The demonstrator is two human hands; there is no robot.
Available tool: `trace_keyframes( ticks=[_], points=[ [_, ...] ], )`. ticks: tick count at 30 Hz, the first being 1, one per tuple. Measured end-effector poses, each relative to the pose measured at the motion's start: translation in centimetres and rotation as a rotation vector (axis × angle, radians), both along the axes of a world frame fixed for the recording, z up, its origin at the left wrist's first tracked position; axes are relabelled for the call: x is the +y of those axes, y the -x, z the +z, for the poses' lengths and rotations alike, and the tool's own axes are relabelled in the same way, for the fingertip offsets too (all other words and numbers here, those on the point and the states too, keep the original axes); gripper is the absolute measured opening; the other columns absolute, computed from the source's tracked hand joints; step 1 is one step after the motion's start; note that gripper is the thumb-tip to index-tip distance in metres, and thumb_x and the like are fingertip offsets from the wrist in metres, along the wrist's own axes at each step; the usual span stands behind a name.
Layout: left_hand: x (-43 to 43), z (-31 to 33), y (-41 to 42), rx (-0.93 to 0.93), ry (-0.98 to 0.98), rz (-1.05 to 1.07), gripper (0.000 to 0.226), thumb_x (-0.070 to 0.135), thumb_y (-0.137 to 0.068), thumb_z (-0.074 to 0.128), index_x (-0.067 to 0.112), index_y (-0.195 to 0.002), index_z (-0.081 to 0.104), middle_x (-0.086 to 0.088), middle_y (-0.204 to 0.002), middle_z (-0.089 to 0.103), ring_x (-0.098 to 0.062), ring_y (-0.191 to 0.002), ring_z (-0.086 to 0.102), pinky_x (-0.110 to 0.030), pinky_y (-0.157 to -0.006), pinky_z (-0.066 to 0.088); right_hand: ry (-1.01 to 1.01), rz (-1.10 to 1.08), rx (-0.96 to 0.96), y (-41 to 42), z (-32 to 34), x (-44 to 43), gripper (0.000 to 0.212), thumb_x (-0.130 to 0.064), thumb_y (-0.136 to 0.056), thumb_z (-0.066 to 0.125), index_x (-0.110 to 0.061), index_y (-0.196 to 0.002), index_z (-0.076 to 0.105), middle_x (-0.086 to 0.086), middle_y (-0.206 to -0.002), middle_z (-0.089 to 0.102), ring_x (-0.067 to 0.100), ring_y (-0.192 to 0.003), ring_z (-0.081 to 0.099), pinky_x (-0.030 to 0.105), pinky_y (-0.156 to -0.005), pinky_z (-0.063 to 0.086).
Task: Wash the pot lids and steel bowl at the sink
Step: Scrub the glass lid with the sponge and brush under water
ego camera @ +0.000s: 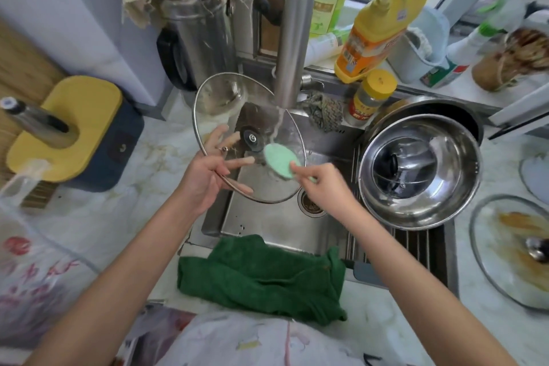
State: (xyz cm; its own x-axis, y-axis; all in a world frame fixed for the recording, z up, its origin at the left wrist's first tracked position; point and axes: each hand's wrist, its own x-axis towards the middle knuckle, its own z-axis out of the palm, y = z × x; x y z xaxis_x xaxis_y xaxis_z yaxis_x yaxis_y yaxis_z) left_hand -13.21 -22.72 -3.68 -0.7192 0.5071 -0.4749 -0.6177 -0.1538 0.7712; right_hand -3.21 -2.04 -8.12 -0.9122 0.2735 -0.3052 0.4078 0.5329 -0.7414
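A glass pot lid [225, 98] with a steel rim is tilted over the sink [276, 226], under water running from the tap [292, 38]. My left hand [205, 169] grips its left rim, fingers showing through the glass behind it. My right hand [320, 184] pinches a round green sponge [277, 162] against the inner face of the lid, near the black knob mount. To the right, a steel bowl [421, 211] sits on the drain rack with a smaller glass lid [401, 169] lying in it. A greasy glass lid [511, 249] lies on the right counter.
A dark green cloth [261, 273] hangs over the sink's front edge. Detergent bottles [377, 30], a yellow-capped jar [371, 96] and a grey scrubber [323, 108] stand behind the sink. A dark pan [463, 116] lies behind the bowl. A yellow-topped knife block [74, 128] stands on the left counter.
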Motion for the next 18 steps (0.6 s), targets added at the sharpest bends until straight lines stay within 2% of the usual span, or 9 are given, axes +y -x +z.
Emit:
trace_keyframes(
  ticks=[3, 5, 7, 9, 10, 12, 14, 16, 18],
  points=[
    [-0.3, 0.1, 0.4, 0.002, -0.007, 0.010, 0.092, -0.005, -0.058, 0.039, 0.022, -0.146, 0.035, -0.005, -0.147, 0.044, -0.028, -0.100, 0.068, -0.052, -0.058, 0.059, 0.164, 0.197, 0.063, -1.7, 1.4, -2.0, 0.029, -0.019, -0.093, 0.060, -0.025, -0.121, 0.066, -0.028, -0.064, 0.061, 0.010, -0.051, 0.042, 0.024, -0.050, 0.036],
    [-0.8, 0.0, 0.5, -0.015, -0.069, 0.011, 0.101, 0.002, -0.047, 0.048, 0.021, -0.145, 0.036, -0.005, -0.145, 0.046, -0.039, -0.109, 0.063, -0.059, -0.061, 0.057, 0.068, 0.143, 0.048, -1.8, 0.9, 0.2, 0.027, -0.022, -0.093, 0.060, -0.029, -0.119, 0.067, -0.015, -0.080, 0.071, 0.012, -0.051, 0.045, 0.028, -0.053, 0.038],
    [-0.9, 0.1, 0.4, -0.012, -0.066, -0.002, 0.100, -0.003, -0.049, 0.042, 0.021, -0.146, 0.035, -0.005, -0.145, 0.046, -0.042, -0.114, 0.060, -0.062, -0.060, 0.054, -0.154, -0.041, -0.006, -1.2, -0.2, 3.2, 0.027, -0.026, -0.094, 0.058, -0.030, -0.119, 0.067, 0.004, -0.100, 0.074, 0.015, -0.060, 0.058, 0.028, -0.061, 0.045],
    [-0.6, 0.3, 0.4, -0.003, -0.042, -0.006, 0.097, -0.005, -0.053, 0.037, 0.021, -0.147, 0.034, -0.005, -0.145, 0.046, -0.039, -0.111, 0.062, -0.059, -0.059, 0.056, -0.212, -0.202, -0.018, -0.8, -1.1, 4.5, 0.037, -0.029, -0.093, 0.059, -0.024, -0.130, 0.060, 0.005, -0.122, 0.066, 0.021, -0.097, 0.066, 0.033, -0.082, 0.051],
    [-0.4, 0.5, 0.2, -0.010, -0.053, 0.003, 0.096, -0.006, -0.054, 0.038, 0.020, -0.146, 0.035, -0.007, -0.145, 0.046, -0.038, -0.107, 0.064, -0.056, -0.058, 0.058, -0.105, -0.280, -0.008, -0.5, -1.5, 4.4, 0.051, -0.035, -0.090, 0.063, -0.022, -0.139, 0.051, 0.002, -0.129, 0.061, 0.018, -0.102, 0.063, 0.032, -0.084, 0.050],
    [-0.2, 0.8, 0.0, -0.039, -0.134, 0.021, 0.090, -0.005, -0.056, 0.032, 0.016, -0.143, 0.038, -0.010, -0.138, 0.054, -0.037, -0.100, 0.068, -0.049, -0.056, 0.059, 0.254, -0.482, -0.036, 0.0, -1.2, 3.5, 0.078, -0.055, -0.077, 0.071, -0.016, -0.139, 0.044, 0.004, -0.116, 0.064, 0.007, -0.073, 0.053, 0.024, -0.058, 0.046],
    [0.0, 1.3, -0.2, -0.082, -0.183, 0.047, 0.083, -0.007, -0.056, 0.025, 0.014, -0.133, 0.047, -0.006, -0.116, 0.069, -0.033, -0.090, 0.071, -0.042, -0.054, 0.058, 0.687, -0.585, -0.089, -0.3, -0.9, 3.1, 0.067, -0.060, -0.067, 0.071, -0.010, -0.109, 0.057, 0.000, -0.072, 0.053, 0.004, -0.052, 0.033, 0.015, -0.040, 0.023],
    [0.3, 1.1, -0.4, -0.094, -0.192, 0.057, 0.075, -0.008, -0.053, 0.028, 0.015, -0.118, 0.057, -0.004, -0.097, 0.072, -0.028, -0.081, 0.072, -0.038, -0.058, 0.058, 1.004, -0.579, -0.127, -0.9, -0.6, 2.6, 0.053, -0.057, -0.069, 0.068, -0.014, -0.099, 0.058, -0.004, -0.066, 0.041, 0.004, -0.047, 0.031, 0.015, -0.039, 0.015],
    [0.8, 0.8, -0.7, -0.141, -0.221, 0.036, 0.064, -0.008, -0.047, 0.036, 0.013, -0.098, 0.069, -0.008, -0.092, 0.070, -0.029, -0.079, 0.072, -0.042, -0.058, 0.059, 1.176, -0.541, -0.109, -1.1, 0.2, 1.7, 0.051, -0.052, -0.080, 0.062, -0.012, -0.111, 0.061, -0.002, -0.073, 0.060, 0.005, -0.044, 0.044, 0.013, -0.035, 0.025]
  ],
)
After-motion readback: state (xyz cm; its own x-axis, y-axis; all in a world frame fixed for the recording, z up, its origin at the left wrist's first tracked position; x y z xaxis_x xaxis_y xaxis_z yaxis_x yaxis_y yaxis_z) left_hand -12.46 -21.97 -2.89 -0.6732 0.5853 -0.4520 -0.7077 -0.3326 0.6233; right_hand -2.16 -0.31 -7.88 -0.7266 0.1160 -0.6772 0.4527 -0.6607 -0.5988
